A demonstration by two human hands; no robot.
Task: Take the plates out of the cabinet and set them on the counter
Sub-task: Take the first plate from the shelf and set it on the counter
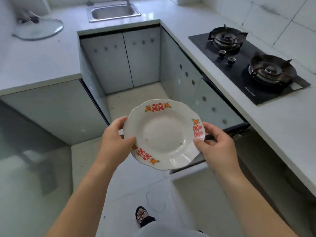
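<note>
A white scalloped plate [163, 134] with red characters and orange flowers on its rim is held level in the air above the floor, in the middle of the view. My left hand [116, 141] grips its left rim, thumb on top and fingers underneath. My right hand [213, 144] grips its right rim the same way. An open cabinet door [220, 106] stands just behind the plate on the right, below the white counter [273, 127]. The cabinet's inside is hidden from here.
A black two-burner gas hob [248, 65] is set into the right counter. A steel sink [112, 11] lies at the back, and a glass pot lid [39, 29] rests on the left counter [34, 62]. My sandalled foot [142, 217] stands on the tiled floor.
</note>
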